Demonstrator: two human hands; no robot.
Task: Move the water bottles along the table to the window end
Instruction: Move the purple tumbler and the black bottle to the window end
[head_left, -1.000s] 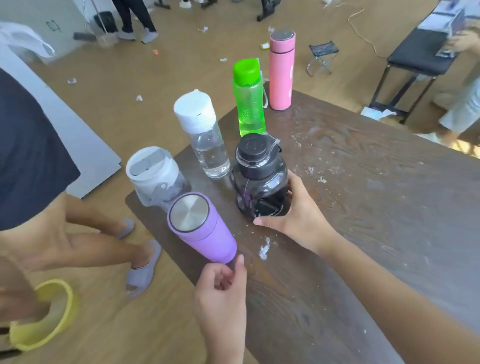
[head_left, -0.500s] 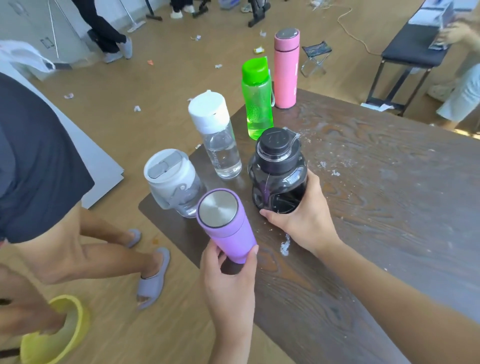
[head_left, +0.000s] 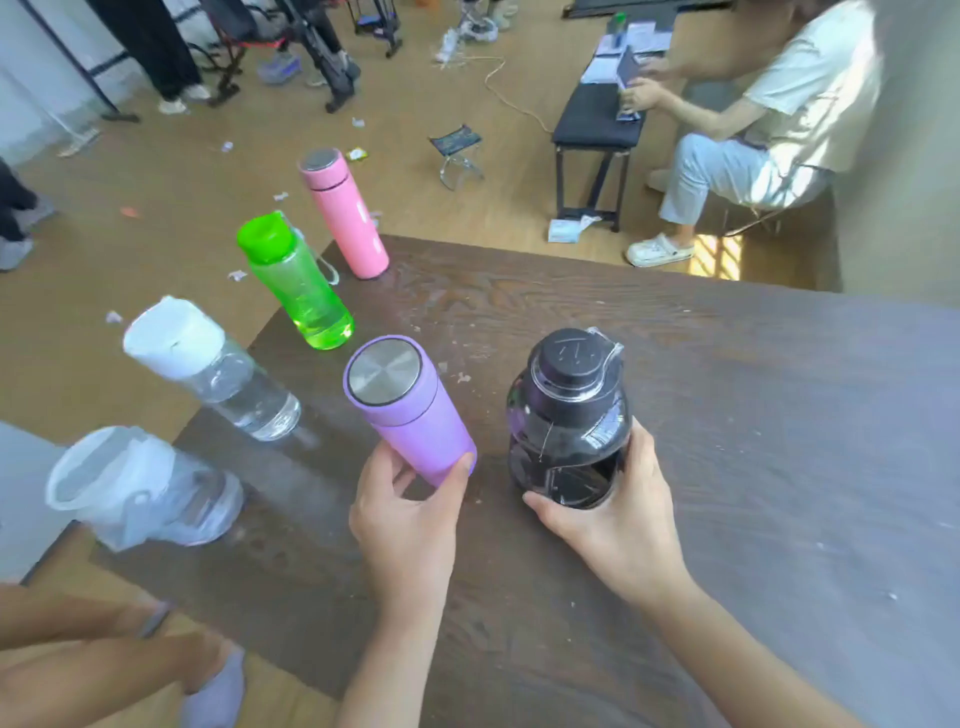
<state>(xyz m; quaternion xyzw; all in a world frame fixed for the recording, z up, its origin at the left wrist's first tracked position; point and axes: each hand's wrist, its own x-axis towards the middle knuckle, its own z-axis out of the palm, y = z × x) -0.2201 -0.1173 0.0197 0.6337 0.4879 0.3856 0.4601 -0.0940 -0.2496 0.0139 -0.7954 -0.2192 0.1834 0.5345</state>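
Note:
Several bottles stand on a dark wooden table (head_left: 727, 415). My left hand (head_left: 410, 519) is wrapped around the base of a purple flask with a steel lid (head_left: 410, 410). My right hand (head_left: 618, 514) grips the lower part of a dark, round jug with a black cap (head_left: 569, 415). Along the table's left edge stand a pink flask (head_left: 345, 218), a green bottle (head_left: 296, 283), a clear bottle with a white cap (head_left: 218, 371) and a squat clear bottle with a white lid (head_left: 140, 488).
The table's left edge and near-left corner are close to the bottles. A person's bare legs (head_left: 104, 670) are at the bottom left. Beyond the table a seated person (head_left: 769, 124) works at a black bench (head_left: 597, 124); a small folding stool (head_left: 457, 150) stands on the floor.
My left hand closed around the purple flask. Both held bottles have shifted right along the table, away from the row at the left edge, and the view has swung to the right.

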